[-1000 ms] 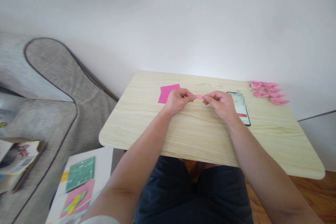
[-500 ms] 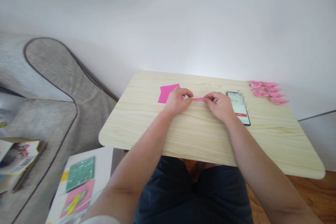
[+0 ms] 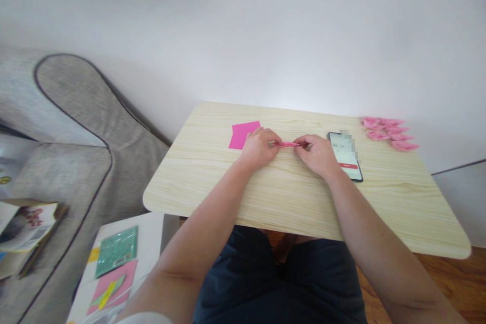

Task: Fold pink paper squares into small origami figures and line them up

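Note:
A narrow strip of folded pink paper (image 3: 289, 144) stretches between my two hands, just over the wooden table. My left hand (image 3: 260, 148) pinches its left end, and my right hand (image 3: 315, 153) pinches the right end; the fingers hide both ends. Beside my left hand lie bright pink paper sheets (image 3: 241, 134), partly covered by the fingers. A phone (image 3: 347, 162) with a lit screen lies to the right of my right hand. Several folded pink paper pieces (image 3: 398, 136) sit in a cluster at the far right of the table.
The light wooden table (image 3: 288, 202) backs onto a white wall. At lower left, a white stand (image 3: 148, 233) holds a green packet (image 3: 117, 250) and pink paper with a cutter-like yellow and green item (image 3: 108, 291). A grey sofa (image 3: 125, 172) stands left.
Both hands have shifted slightly, the left a little rightward and down. The pink paper between them now looks narrower and a bit lower. Everything else stays put.

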